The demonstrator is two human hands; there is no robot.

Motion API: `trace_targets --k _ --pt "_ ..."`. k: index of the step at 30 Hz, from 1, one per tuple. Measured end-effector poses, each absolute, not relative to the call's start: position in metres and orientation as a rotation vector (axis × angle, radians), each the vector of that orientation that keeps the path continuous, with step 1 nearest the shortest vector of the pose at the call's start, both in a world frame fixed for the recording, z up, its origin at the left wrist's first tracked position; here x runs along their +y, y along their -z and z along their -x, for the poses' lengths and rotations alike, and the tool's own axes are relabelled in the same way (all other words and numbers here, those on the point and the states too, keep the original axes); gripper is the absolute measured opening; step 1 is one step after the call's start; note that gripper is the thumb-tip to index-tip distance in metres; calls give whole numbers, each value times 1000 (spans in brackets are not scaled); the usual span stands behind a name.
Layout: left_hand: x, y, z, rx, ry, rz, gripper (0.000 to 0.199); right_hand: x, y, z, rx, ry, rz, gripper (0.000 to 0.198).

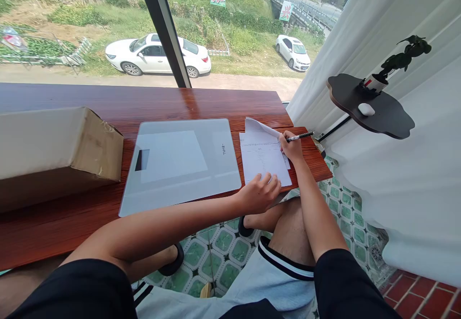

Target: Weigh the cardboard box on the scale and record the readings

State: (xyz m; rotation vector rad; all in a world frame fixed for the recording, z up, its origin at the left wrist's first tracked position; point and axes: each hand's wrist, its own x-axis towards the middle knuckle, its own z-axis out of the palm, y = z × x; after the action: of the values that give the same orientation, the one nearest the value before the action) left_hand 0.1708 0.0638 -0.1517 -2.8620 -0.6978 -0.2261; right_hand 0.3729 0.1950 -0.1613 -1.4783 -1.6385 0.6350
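Note:
A small white notepad [262, 156] with printed lines lies near the right end of the wooden table, its top sheet folded back at the far edge. My right hand [291, 147] rests at the pad's right side with its fingers closed around a black pen [300, 136], which points out to the right. Over the pad's near edge lies my left hand [260, 193], fingers bent and a little apart, touching the paper with nothing visible in it. Left of the pad is a flat pale grey board [180, 165], a dark rectangle near its left side.
A cardboard box [97, 151] stands on the reddish wooden table [216, 102] at the left. To the right, a dark side stand [387, 112] holds a potted plant [403, 60] and a white mouse [366, 109] before white curtains [414, 165]. A window lies behind the table.

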Motion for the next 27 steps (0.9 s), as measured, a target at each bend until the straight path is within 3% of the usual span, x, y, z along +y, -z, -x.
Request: trace_targets --k 27 --pt "64 152 -171 -707 234 2882 47 199 168 -376 -1631 -550 1514 32"
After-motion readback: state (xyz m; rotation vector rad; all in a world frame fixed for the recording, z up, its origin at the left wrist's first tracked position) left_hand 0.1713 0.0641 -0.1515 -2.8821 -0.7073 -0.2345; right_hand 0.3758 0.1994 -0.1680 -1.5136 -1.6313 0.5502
